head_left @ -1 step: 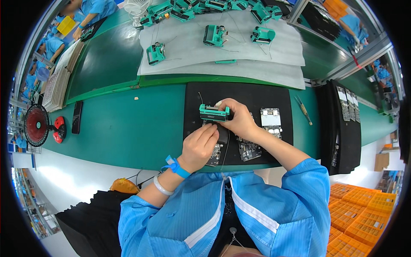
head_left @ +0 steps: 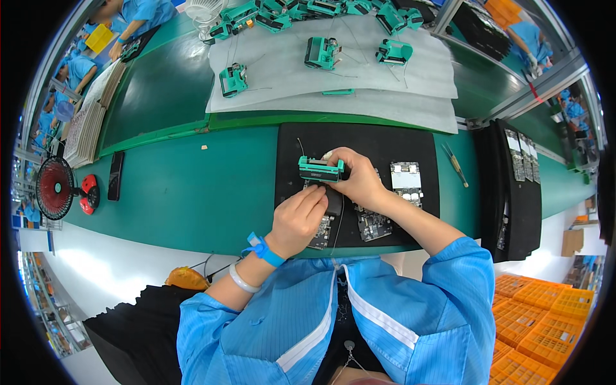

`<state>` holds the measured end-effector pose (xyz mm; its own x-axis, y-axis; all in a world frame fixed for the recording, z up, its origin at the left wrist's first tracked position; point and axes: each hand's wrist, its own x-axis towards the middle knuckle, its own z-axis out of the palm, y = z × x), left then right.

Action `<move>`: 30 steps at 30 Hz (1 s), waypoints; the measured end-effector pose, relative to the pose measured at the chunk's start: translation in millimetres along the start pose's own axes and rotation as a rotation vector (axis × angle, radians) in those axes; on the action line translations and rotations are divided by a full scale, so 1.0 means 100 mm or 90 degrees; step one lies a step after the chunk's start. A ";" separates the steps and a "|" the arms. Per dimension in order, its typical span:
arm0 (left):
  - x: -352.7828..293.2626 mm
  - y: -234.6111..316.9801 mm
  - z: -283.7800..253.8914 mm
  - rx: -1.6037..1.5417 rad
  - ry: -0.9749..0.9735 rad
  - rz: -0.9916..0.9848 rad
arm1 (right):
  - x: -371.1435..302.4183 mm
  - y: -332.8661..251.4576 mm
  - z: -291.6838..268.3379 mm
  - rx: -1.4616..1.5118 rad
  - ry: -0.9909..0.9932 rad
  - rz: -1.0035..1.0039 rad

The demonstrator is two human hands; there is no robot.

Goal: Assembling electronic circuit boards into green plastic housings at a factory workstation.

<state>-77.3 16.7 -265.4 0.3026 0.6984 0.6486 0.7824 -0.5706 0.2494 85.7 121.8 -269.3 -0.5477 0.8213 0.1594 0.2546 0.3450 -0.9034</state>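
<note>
Over a black mat (head_left: 420, 224), my right hand (head_left: 360, 179) grips the right end of a green-and-black plastic module (head_left: 321, 169), holding it tilted up. My left hand (head_left: 297, 219) is closed just below the module's near edge, fingertips pressed together; whatever they pinch is hidden. A dark part (head_left: 334, 204) shows between the hands, and a thin wire runs down beside it. Under my left hand a circuit board (head_left: 322, 234) is partly covered. Another circuit board (head_left: 374, 226) lies beneath my right wrist, and one with a white cover (head_left: 405, 176) lies farther right.
Tweezers (head_left: 456, 165) lie right of the mat, before a black stack (head_left: 507, 212) carrying boards. At left are a phone (head_left: 116, 176) and a small fan (head_left: 56, 187). Several green modules (head_left: 322, 53) rest on white foam sheets (head_left: 276, 70) beyond a green ledge. Orange crates (head_left: 539, 314) stand lower right.
</note>
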 end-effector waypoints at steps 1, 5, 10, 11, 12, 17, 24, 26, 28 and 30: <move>0.00 -0.02 0.01 -0.004 -0.011 0.001 | 0.01 -0.01 -0.01 0.000 0.001 0.005; 0.06 -0.04 0.00 -0.046 -0.031 -0.007 | 0.01 0.01 -0.02 -0.008 0.003 0.005; 0.08 -0.06 -0.03 -0.046 -0.058 0.011 | 0.01 0.00 -0.02 -0.008 0.003 -0.009; 0.09 -0.07 -0.04 -0.049 -0.069 0.017 | 0.01 0.00 -0.02 -0.018 0.006 -0.019; 0.09 -0.07 -0.04 -0.049 -0.069 0.017 | 0.02 0.00 -0.02 -0.018 0.006 -0.019; 0.09 -0.06 -0.03 -0.037 -0.069 0.026 | 0.00 0.01 -0.02 -0.009 0.014 -0.019; 0.00 -0.05 -0.01 -0.040 -0.058 0.024 | -0.08 0.04 0.05 -0.022 0.016 -0.018; -0.01 -0.05 -0.02 -0.037 -0.063 0.025 | -0.09 0.03 0.07 0.001 0.022 -0.001; 0.00 -0.05 -0.03 -0.034 -0.062 0.031 | -0.09 0.03 0.07 -0.019 0.029 -0.012; 0.01 -0.01 -0.08 -0.031 -0.062 0.035 | -0.10 -0.02 0.05 -0.038 0.035 -0.024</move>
<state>-82.6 14.5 -259.3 0.3984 0.7026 0.5896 0.7363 -0.6283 0.2512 87.0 110.9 -271.0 -0.5144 0.8299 0.2161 0.2826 0.4020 -0.8710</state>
